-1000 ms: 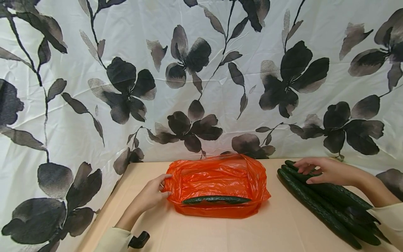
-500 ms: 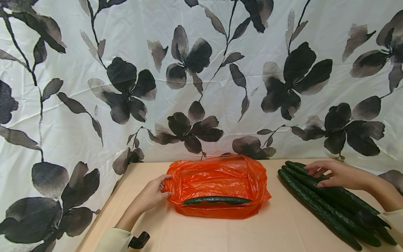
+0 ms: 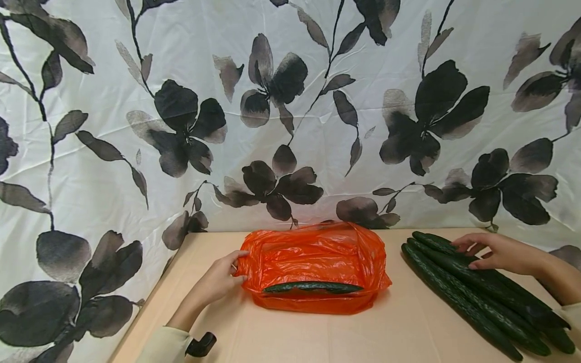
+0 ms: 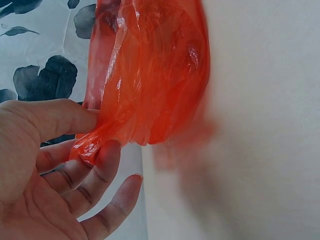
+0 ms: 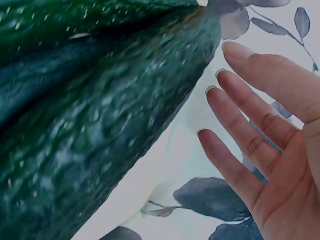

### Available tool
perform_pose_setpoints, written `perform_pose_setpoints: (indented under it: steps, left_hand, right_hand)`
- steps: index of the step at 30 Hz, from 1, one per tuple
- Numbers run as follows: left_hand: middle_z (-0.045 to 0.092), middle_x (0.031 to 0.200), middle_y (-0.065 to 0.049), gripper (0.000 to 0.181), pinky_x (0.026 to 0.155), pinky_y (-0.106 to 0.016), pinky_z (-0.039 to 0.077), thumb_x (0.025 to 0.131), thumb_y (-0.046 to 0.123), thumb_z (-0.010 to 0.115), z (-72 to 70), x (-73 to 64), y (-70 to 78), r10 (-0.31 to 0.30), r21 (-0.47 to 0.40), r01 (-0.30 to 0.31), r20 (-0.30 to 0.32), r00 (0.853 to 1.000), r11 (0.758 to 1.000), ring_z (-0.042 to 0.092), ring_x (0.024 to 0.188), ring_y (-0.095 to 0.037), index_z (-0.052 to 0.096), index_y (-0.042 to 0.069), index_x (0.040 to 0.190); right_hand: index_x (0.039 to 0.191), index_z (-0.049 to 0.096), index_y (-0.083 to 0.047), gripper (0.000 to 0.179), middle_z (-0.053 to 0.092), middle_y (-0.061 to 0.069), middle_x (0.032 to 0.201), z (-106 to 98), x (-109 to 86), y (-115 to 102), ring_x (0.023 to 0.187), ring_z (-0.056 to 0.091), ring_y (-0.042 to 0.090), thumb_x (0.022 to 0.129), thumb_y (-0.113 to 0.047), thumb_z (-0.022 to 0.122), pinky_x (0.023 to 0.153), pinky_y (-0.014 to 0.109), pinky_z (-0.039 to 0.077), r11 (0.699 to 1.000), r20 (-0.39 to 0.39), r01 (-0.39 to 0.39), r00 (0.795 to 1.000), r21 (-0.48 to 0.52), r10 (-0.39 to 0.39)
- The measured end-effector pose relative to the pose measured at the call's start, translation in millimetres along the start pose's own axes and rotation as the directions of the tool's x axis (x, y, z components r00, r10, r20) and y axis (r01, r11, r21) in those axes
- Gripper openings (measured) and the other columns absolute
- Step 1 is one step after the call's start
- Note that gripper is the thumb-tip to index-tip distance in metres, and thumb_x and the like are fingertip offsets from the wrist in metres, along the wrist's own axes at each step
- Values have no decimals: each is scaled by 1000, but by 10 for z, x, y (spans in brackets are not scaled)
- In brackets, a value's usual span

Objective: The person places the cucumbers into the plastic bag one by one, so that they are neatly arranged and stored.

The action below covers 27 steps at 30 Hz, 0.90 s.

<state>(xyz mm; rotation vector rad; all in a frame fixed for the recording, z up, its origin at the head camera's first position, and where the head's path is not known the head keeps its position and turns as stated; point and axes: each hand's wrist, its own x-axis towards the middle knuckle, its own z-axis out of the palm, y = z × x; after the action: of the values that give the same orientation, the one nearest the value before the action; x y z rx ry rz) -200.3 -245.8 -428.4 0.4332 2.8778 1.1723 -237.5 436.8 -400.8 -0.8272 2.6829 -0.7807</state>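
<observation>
A red plastic bag (image 3: 313, 257) lies in the middle of the table with its mouth toward me. One cucumber (image 3: 313, 288) shows inside that mouth. My left hand (image 3: 222, 277) pinches the bag's gathered left corner between thumb and fingers, clearest in the left wrist view. Several long dark green cucumbers (image 3: 463, 297) lie side by side at the right of the table. Over their far half is my right hand (image 3: 504, 252), fingers slightly bent and holding nothing. In the right wrist view its fingers (image 5: 235, 105) stand apart from the nearest cucumber (image 5: 125, 110).
The pale table (image 3: 386, 333) ends at the back against a white cloth (image 3: 327, 126) printed with dark flowers. Below my left wrist a small black object (image 3: 201, 345) sticks out by the sleeve.
My right hand has moved a little to the right and toward me above the cucumbers. The left hand and the bag have stayed nearly still.
</observation>
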Motion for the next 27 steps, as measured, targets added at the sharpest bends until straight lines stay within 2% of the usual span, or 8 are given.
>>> perform_pose_setpoints:
  steps: [4,7,15,19,22,27]
  left_hand:
    - [61,93,-5,60,69,-25,51,83,-5,76,5,10,-7,-12,-2,12,-1,1000,1000,58,78,-16,55,0,139]
    - [61,93,-5,60,69,-25,51,83,-5,76,5,10,-8,-17,-2,17,-2,1000,1000,58,78,-16,55,1,139]
    - [60,92,-5,60,69,-25,50,82,-6,76,7,-4,3,-19,-1,19,-5,1000,1000,57,78,-16,56,1,138]
    - [59,92,-4,60,68,-25,50,82,-6,76,9,-7,1,-30,-3,30,-7,1000,1000,56,78,-16,56,1,138]
    - [60,92,-5,59,67,-25,50,82,-6,76,9,-7,0,-29,-5,29,-7,1000,1000,57,77,-16,56,1,138]
    - [60,91,-5,60,67,-25,50,82,-6,75,7,-14,-8,-20,-9,20,-1,1000,1000,57,77,-16,56,0,138]
  right_hand:
    - [139,51,-1,54,62,19,119,-16,-43,82,101,59,-5,92,-14,73,72,22,53,1000,-18,17,1000,-15,-17]
    - [138,52,2,53,62,22,118,-23,-65,134,100,58,-6,92,-13,73,72,22,54,1000,-11,14,1000,-12,-14]
    - [136,48,14,58,59,29,121,-48,-111,242,94,64,1,90,-11,74,72,29,57,994,30,-110,993,-3,110]
    - [133,47,17,57,59,30,121,-36,-137,278,92,65,4,89,-8,74,73,30,57,989,53,-145,988,-28,147]
    - [132,47,18,56,59,31,120,-27,-152,290,95,67,16,89,-6,73,73,30,57,988,58,-153,986,-40,155]
    - [131,43,23,55,58,34,117,-48,-155,306,98,66,42,91,-3,70,73,35,59,986,81,-168,982,-13,169]
